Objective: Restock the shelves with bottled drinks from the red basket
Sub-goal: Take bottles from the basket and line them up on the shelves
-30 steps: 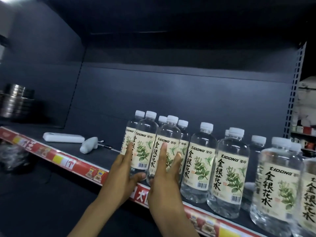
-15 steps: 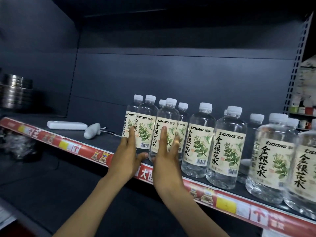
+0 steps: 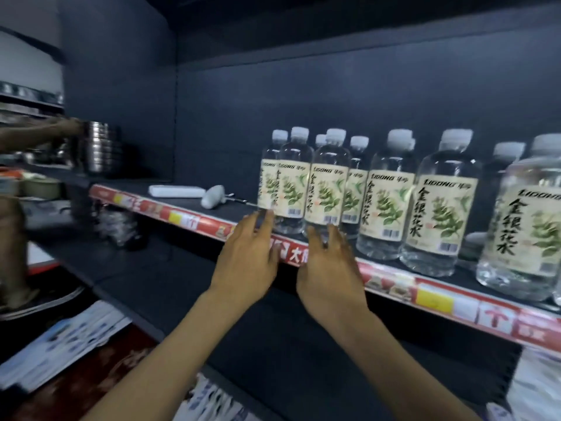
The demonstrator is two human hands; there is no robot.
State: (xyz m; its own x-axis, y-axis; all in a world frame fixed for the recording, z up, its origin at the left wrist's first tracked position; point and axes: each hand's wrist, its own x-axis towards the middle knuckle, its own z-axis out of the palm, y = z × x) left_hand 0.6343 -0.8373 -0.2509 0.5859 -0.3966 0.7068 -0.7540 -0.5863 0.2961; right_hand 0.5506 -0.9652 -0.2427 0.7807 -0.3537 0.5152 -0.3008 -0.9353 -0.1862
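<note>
1. Head view, the stock: clear bottles (image 3: 385, 196) with white caps and pale labels bearing a green sprig are standing upright on the dark shelf (image 3: 230, 208); they are running in a row from the middle of the shelf out to the right edge, with more bottles standing behind the near ones.
2. The left hand (image 3: 247, 256) is rising from below with its back to the camera, in front of the red price strip (image 3: 185, 218) on the shelf's near edge; its fingers (image 3: 267, 217) are lying straight and slightly spread, holding nothing; the tips are showing over the foot of the leftmost near bottle (image 3: 293, 183), and blur is hiding whether they are touching it.
3. The right hand (image 3: 329, 268) is hanging just beside the left one, the two staying apart; its fingers (image 3: 334, 238) are likewise lying extended and relaxed, gripping nothing; the tips are reaching the base of the neighbouring bottle (image 3: 326, 183) to the right; I cannot tell whether they are making contact.
4. On the left part of the shelf a flat white packet (image 3: 176, 191) and a white-handled tool (image 3: 214, 196) are lying near each other, left of the bottles.
5. Farther left a stack of steel bowls (image 3: 101, 150) is standing on a neighbouring shelf; a blurred arm (image 3: 36, 136) of another person is stretching in from the left edge toward it.
6. Printed sheets (image 3: 60, 338) are lying at the lower left, too blurred for reading.
</note>
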